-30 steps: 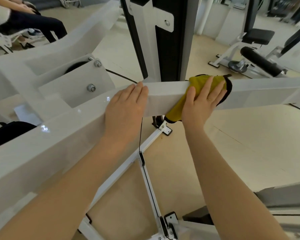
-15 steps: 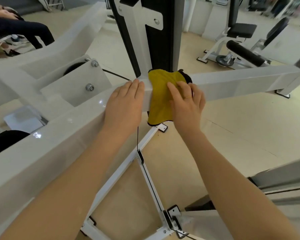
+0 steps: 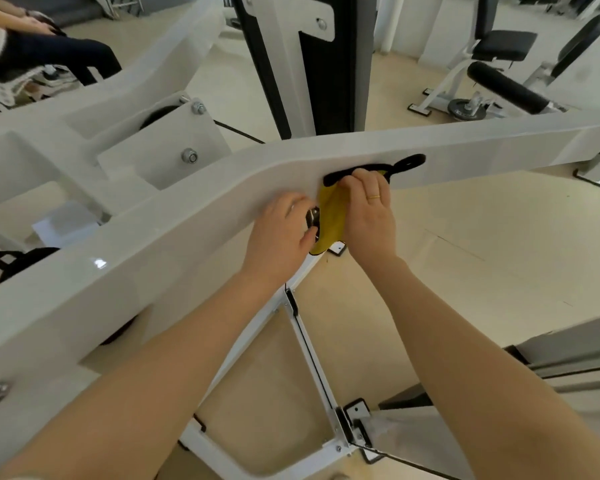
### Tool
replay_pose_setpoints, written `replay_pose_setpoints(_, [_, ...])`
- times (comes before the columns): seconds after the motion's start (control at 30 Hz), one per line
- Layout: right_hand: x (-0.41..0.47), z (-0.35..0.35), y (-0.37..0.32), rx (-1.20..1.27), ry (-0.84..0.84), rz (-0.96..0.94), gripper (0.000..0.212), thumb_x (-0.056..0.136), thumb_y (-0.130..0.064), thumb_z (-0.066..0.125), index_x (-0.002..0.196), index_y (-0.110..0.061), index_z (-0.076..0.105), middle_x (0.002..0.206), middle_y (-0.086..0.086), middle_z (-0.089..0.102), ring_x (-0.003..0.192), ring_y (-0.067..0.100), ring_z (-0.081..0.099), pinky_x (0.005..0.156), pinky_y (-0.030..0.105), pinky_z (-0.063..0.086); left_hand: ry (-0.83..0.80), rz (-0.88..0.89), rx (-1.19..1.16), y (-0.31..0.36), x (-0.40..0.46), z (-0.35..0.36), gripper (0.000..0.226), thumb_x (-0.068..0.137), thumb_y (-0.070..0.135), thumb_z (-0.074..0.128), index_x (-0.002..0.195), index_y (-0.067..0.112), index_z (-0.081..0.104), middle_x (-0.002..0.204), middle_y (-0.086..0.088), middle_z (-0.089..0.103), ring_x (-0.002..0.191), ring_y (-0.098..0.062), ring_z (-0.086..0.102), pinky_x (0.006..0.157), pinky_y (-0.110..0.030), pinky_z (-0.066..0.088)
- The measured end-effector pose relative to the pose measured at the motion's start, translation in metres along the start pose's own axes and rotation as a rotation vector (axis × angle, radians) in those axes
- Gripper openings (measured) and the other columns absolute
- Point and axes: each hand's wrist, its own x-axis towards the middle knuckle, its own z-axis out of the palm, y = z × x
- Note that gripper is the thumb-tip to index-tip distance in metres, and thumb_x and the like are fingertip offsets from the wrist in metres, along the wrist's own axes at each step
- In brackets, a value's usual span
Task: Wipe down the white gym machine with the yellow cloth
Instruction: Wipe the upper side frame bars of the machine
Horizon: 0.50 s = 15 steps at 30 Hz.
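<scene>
The yellow cloth point(image 3: 330, 216), edged in black with a black hanging loop point(image 3: 408, 162) lying flat to the right, hangs over the near face of the white gym machine's angled beam point(image 3: 160, 244), directly between the two hands. The right hand point(image 3: 369, 211) has its fingers curled, pinching the cloth's upper black edge against the beam, while the left hand point(image 3: 281, 233) sits just left of the cloth with fingers curled around a small dark-and-metal fitting point(image 3: 313, 218); whether it also touches the cloth cannot be told. Beyond the beam rises the machine's black-and-white upright column point(image 3: 312, 64), and a padded bench machine point(image 3: 499, 71) stands far right.
</scene>
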Motion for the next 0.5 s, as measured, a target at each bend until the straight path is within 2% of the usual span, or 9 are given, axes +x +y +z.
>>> replay_pose_setpoints(0.03, [0.000,0.000,0.000,-0.003,0.007,-0.005,0.032,0.080,-0.009,0.041,0.107,-0.006,0.058,0.118,0.000,0.038,0.112,0.024,0.037,0.084,0.036,0.052,-0.095,-0.150,-0.171,0.002,0.000,0.004,0.033,0.090,0.013,0.054,0.122,0.005,0.055,0.123,-0.012,0.054,0.111,-0.027,0.052,0.090,-0.027,0.041])
replay_pose_setpoints(0.1, [0.003,0.001,0.000,0.006,0.028,-0.013,0.030,0.081,-0.008,0.041,0.106,-0.005,0.059,0.117,0.001,0.039,0.111,0.024,0.038,0.088,0.038,0.051,-0.144,-0.401,-0.410,0.009,0.006,0.017,0.035,0.093,0.017,0.052,0.127,0.008,0.049,0.125,-0.004,0.052,0.113,-0.018,0.049,0.079,-0.014,0.031])
replay_pose_setpoints(0.2, [0.002,0.003,0.004,0.014,0.016,-0.048,0.030,0.080,-0.007,0.042,0.107,-0.007,0.054,0.117,0.002,0.038,0.111,0.026,0.038,0.091,0.040,0.049,-0.166,-0.627,-0.666,0.024,0.020,0.035,0.027,0.092,0.026,0.055,0.117,0.016,0.053,0.099,0.011,0.052,0.092,-0.010,0.048,0.065,-0.022,0.035])
replay_pose_setpoints(0.27, [0.002,0.003,0.008,0.019,-0.024,-0.067,0.033,0.077,-0.007,0.043,0.110,-0.008,0.050,0.118,0.003,0.038,0.112,0.026,0.038,0.092,0.041,0.050,-0.168,-0.739,-0.792,0.026,0.022,0.046,0.009,0.090,0.027,0.057,0.093,0.019,0.055,0.083,0.010,0.054,0.082,-0.014,0.050,0.063,-0.023,0.039])
replay_pose_setpoints(0.33, [0.003,0.000,0.008,0.028,-0.058,-0.080,0.036,0.076,-0.007,0.043,0.112,-0.009,0.049,0.119,0.004,0.038,0.112,0.027,0.038,0.092,0.042,0.049,-0.152,-0.775,-0.897,0.024,0.017,0.051,0.012,0.090,0.021,0.057,0.079,0.019,0.057,0.076,0.002,0.057,0.077,-0.018,0.050,0.066,-0.027,0.040])
replay_pose_setpoints(0.43, [0.003,-0.015,0.006,0.167,-0.043,-0.034,0.038,0.081,-0.009,0.042,0.115,-0.002,0.058,0.124,0.012,0.051,0.116,0.027,0.039,0.094,0.047,0.047,-0.132,-0.717,-0.983,0.026,0.004,0.043,0.009,0.093,0.016,0.053,0.085,0.015,0.058,0.086,-0.008,0.060,0.081,-0.020,0.053,0.076,-0.034,0.043])
replay_pose_setpoints(0.5, [-0.007,-0.033,0.007,0.280,-0.026,0.020,0.039,0.086,-0.012,0.045,0.121,-0.003,0.058,0.133,0.016,0.049,0.129,0.030,0.034,0.106,0.046,0.036,-0.129,-0.689,-1.002,0.027,-0.007,0.032,0.009,0.094,0.017,0.052,0.086,0.015,0.056,0.088,-0.008,0.060,0.083,-0.021,0.055,0.076,-0.035,0.044])
